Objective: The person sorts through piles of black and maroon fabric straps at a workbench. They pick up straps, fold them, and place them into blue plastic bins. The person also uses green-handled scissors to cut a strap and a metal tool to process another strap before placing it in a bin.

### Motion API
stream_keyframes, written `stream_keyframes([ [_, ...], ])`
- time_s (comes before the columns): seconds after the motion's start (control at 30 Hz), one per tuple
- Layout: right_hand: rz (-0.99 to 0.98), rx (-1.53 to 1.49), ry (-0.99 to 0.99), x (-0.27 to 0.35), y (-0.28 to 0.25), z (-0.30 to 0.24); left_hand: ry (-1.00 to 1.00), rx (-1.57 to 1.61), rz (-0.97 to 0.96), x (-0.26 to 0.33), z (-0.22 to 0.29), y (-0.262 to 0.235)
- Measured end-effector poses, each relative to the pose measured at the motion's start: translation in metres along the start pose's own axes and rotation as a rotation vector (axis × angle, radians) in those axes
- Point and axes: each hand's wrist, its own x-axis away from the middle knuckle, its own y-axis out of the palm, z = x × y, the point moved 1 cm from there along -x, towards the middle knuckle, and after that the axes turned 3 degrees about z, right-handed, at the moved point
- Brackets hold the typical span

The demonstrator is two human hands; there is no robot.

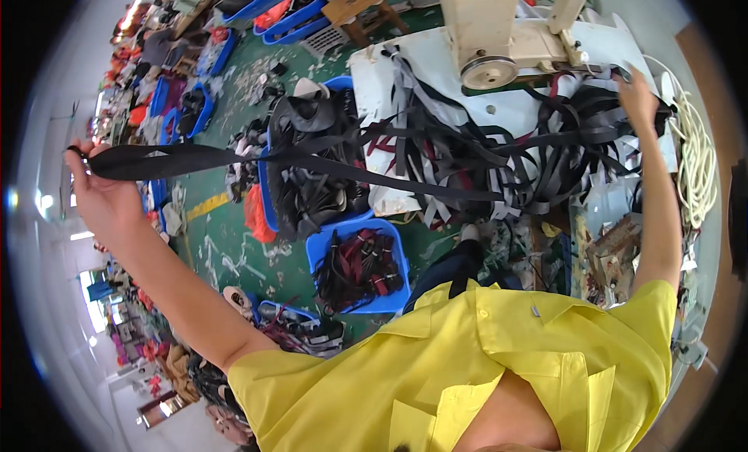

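Left hand (100,188) flung far out from the sewing machine (506,31), fingers clamped on the end of a black strap (257,157). Strap drawn taut back toward the tangle of black straps (545,152) heaped below the machine. Right hand (637,97) sunk into that heap, probably pinching a strap, though grip impossible to tell. Blue bin (366,269) of dark straps further below the machine.

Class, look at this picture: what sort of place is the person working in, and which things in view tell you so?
Most likely a sewing workshop. A cream sewing machine stands on the white table, black straps lie heaped there, and blue bins of strap pieces sit on the scrap-littered green floor.
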Motion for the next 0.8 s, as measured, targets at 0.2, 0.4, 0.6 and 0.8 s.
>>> stream_keyframes([
  [0.2, -0.307, -1.330, -0.898, 0.114, -0.094, -0.362, 0.012, 0.083, -0.161, 0.076, 0.051, 0.063],
  [0.4, -0.639, -1.171, -0.679, 0.155, -0.057, -0.376, 0.509, -0.219, 0.111, 0.121, 0.143, -0.027],
  [0.6, -0.049, -0.316, -0.630, 0.132, 0.057, -0.245, 0.463, -0.226, 0.501, 0.205, 0.216, -0.159],
  [0.8, -1.073, -1.350, -0.685, 0.222, -0.102, -0.385, 0.101, 0.020, 0.158, 0.213, 0.099, -0.010],
])
